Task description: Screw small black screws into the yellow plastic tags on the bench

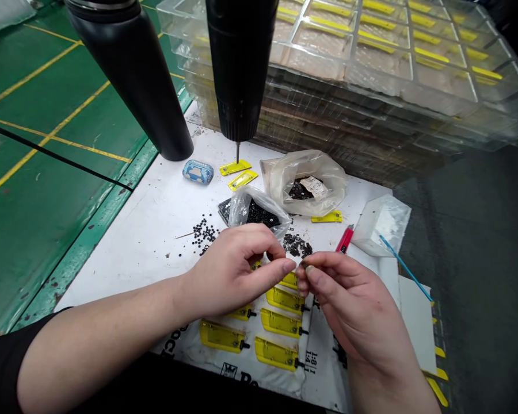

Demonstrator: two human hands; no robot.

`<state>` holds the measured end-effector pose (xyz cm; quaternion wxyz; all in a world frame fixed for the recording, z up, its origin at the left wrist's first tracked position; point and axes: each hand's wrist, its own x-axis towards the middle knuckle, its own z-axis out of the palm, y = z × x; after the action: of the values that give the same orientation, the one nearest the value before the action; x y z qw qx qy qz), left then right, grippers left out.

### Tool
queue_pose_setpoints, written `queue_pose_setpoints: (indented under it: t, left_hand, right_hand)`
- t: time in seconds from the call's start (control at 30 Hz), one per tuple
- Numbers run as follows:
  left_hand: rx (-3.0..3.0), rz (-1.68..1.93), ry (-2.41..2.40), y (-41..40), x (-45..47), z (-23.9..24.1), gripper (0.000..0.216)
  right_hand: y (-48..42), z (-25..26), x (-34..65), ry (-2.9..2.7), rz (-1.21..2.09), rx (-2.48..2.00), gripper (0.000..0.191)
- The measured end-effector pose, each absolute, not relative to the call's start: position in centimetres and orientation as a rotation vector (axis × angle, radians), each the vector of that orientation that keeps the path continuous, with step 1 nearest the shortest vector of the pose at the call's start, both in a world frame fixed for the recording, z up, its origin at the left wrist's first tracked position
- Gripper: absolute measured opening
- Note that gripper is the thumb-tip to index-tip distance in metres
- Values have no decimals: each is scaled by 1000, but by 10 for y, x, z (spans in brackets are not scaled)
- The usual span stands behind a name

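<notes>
My left hand (242, 267) is closed, thumb and index finger curled together at the tips. Anything between them is too small or hidden to make out. Just beside it, my right hand (349, 299) pinches a small dark piece (303, 264) between thumb and fingers. Beneath both hands, several yellow translucent plastic parts (277, 353) lie in rows on a white printed sheet (285, 382), with small black pieces at their right ends. A pile of small dark clips (297, 245) lies just beyond my fingertips.
A black screwdriver (238, 75) hangs bit-down over yellow parts, beside a black bottle (140, 80). Bags of black pieces (263, 214) and dark clips (315, 167), a blue tin (197, 172), a red cutter (345, 238) and a clear box (382, 224) surround stacked trays (349, 98).
</notes>
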<state>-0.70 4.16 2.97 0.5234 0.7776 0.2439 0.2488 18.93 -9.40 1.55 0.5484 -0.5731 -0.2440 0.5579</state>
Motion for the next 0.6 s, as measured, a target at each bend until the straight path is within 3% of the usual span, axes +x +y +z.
queue_pose_setpoints:
  t: [0.13,0.3,0.5,0.6]
  left_hand:
    - [1582,371,603,37,-5,28,22]
    - [1402,337,596,35,-4,25,24]
    - [1801,626,844,57,-13,35,25]
    - [1991,750,895,63,-15,36,19]
  right_hand:
    - [-98,17,183,-808,1137,-1558,22]
    - [-97,21,178,-950,1056,-1669,24]
    - [-95,17,198,-1302,256,-2145,27]
    - [-97,18,204,-1347,154,-2161,29]
